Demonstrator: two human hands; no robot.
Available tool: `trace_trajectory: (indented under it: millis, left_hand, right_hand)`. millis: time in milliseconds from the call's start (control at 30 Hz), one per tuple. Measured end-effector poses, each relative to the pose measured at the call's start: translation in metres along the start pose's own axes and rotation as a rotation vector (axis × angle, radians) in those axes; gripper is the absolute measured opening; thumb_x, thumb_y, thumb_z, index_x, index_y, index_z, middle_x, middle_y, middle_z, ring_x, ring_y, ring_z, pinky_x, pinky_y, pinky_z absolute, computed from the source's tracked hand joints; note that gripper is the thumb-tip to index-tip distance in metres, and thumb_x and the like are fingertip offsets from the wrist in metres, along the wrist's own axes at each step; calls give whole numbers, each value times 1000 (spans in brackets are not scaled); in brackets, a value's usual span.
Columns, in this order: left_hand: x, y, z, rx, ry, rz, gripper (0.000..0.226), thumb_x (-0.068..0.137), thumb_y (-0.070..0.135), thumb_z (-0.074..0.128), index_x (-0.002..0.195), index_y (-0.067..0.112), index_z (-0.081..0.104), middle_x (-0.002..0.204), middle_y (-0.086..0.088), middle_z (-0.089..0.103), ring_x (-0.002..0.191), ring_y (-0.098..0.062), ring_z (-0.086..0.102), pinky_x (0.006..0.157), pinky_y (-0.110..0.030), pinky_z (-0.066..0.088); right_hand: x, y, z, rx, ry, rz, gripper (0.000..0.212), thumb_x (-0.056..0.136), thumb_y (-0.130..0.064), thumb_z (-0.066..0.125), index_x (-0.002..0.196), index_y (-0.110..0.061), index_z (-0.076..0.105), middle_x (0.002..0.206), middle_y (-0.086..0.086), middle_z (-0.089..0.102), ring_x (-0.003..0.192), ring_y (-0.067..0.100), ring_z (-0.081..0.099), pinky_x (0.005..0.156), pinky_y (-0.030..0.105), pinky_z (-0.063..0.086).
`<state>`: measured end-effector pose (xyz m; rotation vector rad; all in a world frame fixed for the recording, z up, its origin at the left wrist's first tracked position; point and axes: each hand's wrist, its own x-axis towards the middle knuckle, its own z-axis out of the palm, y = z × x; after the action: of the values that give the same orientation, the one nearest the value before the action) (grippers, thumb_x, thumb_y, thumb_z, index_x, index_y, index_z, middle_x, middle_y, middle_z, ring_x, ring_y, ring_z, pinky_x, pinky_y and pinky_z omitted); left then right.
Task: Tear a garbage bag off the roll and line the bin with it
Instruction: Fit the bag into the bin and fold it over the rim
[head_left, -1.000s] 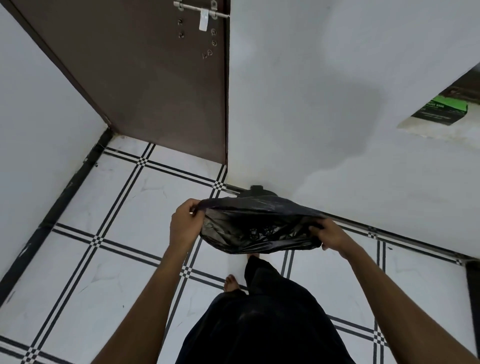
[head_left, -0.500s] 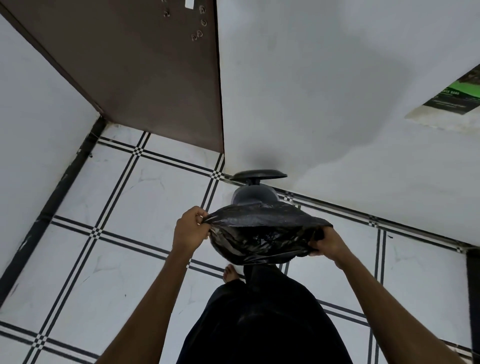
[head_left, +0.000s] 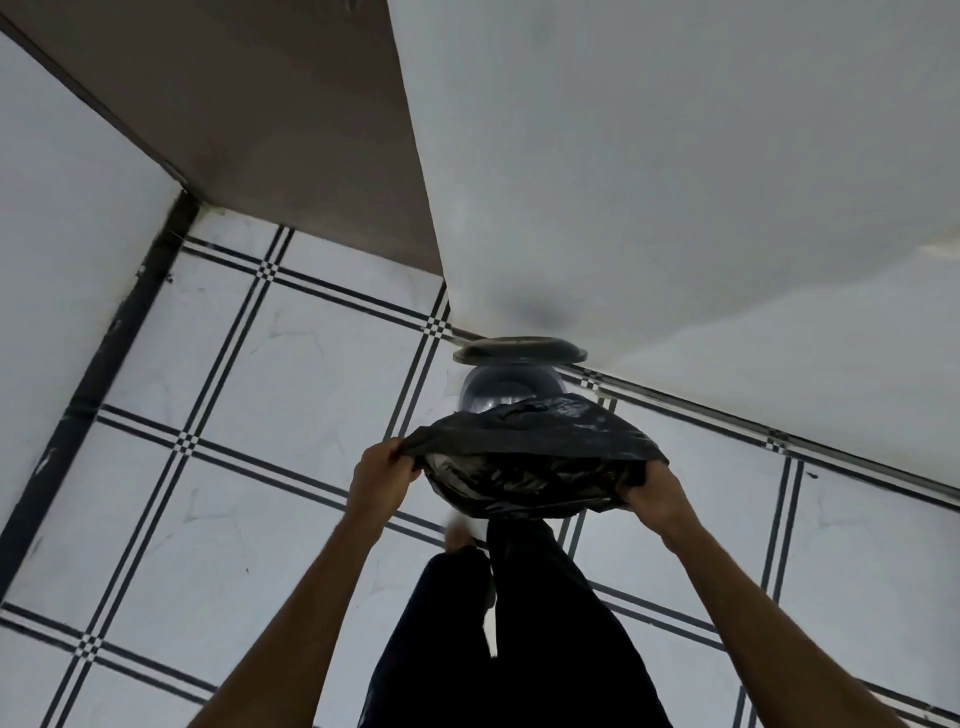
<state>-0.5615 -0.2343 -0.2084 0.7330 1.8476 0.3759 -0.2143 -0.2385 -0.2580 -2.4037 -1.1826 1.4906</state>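
Head view, looking down at a tiled floor (head_left: 291, 374) (white tiles, double black lines with small checkered crossings).

A black garbage bag (head_left: 530, 452) is held open above the floor, stretched between both hands, its mouth turned toward the camera and glossy creased plastic seen inside. The left hand (head_left: 382, 480) is curled round the bag's left rim, the plastic pinched between thumb and fingers. The right hand (head_left: 652, 493) is closed round the right rim; its fingers are tucked into the plastic and mostly hidden, so their exact lie cannot be told.

The bin (head_left: 506, 387) (dark, rounded, shiny) is seen just past the bag's far edge, standing on the floor where the floor meets the white wall (head_left: 675, 182). Its lower part is covered by the bag. A flat dark lid (head_left: 519, 351) is raised over it, close against the wall.

A brown door (head_left: 270, 119) is set at the floor's far left corner. Black trousers (head_left: 519, 649) and a bare foot (head_left: 460, 535) are seen below the bag.
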Motion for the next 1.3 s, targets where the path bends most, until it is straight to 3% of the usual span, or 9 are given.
trace_trajectory:
  millis: [67, 233, 400, 500, 633, 767, 1000, 1100, 1300]
  left_hand:
    - [24, -10, 15, 75, 4, -10, 20, 86, 22, 55, 77, 8, 67, 68, -8, 67, 66, -30, 60, 65, -36, 47]
    - [93, -41, 56, 169, 23, -7, 27, 93, 15, 52, 66, 10, 56, 63, -7, 60, 63, -25, 52, 58, -31, 37]
    - [185, -94, 103, 181, 26, -3, 29, 87, 25, 52, 81, -1, 64, 70, -13, 66, 69, -33, 64, 62, -39, 52]
    - [241, -125, 129, 277, 65, -1, 30, 96, 20, 51, 72, 4, 57, 58, -2, 51, 55, -17, 47, 50, -30, 32]
    - [303, -145, 156, 305, 95, 5, 18, 89, 9, 47, 75, 2, 57, 58, -3, 46, 53, -16, 39, 49, -29, 24]
    - [340, -151, 181, 295, 71, 79, 15, 91, 12, 46, 84, 8, 58, 66, 1, 51, 58, -13, 43, 51, -27, 28]
    - [368, -153, 209, 362, 133, 154, 22, 94, 15, 41, 74, 18, 48, 64, 5, 49, 56, -11, 42, 49, -29, 28]
    - [376, -147, 213, 379, 35, 262, 28, 95, 15, 42, 67, 20, 44, 62, 3, 48, 61, -19, 44, 51, -31, 29]
    - [393, -125, 220, 497, -43, 361, 22, 94, 20, 50, 75, 11, 57, 73, -4, 58, 74, -27, 56, 53, -28, 33]
  right_hand:
    - [19, -7, 4, -38, 18, 16, 46, 80, 0, 55, 125, -9, 56, 112, 16, 68, 98, 36, 67, 84, 53, 58]
    - [86, -3, 34, -91, 2, 38, 44, 85, -2, 55, 128, -10, 55, 116, 17, 67, 99, 37, 65, 86, 54, 57]
    - [174, 22, 92, -215, 34, -1, 41, 92, -6, 54, 133, -4, 53, 125, 23, 63, 111, 42, 61, 91, 43, 51]
    - [225, 44, 129, -279, 91, -4, 41, 92, -7, 51, 133, -3, 51, 125, 27, 62, 113, 45, 59, 88, 43, 49]
    - [279, 63, 162, -224, 143, -5, 40, 89, -8, 54, 129, -8, 54, 121, 19, 64, 110, 39, 60, 79, 33, 46]
    - [320, 77, 181, -153, 192, -93, 48, 86, -12, 61, 132, -18, 55, 125, 8, 64, 113, 27, 61, 85, 27, 47]
    - [338, 101, 187, -132, 252, -52, 40, 86, -7, 64, 125, -12, 61, 125, 9, 64, 116, 28, 59, 93, 29, 46]
    - [330, 121, 186, -68, 262, 6, 39, 85, -10, 66, 124, -13, 60, 122, 9, 65, 111, 28, 59, 94, 37, 50]
    - [321, 138, 181, 71, 371, 20, 38, 86, -43, 54, 112, -19, 68, 113, 11, 66, 98, 15, 60, 93, 41, 54]
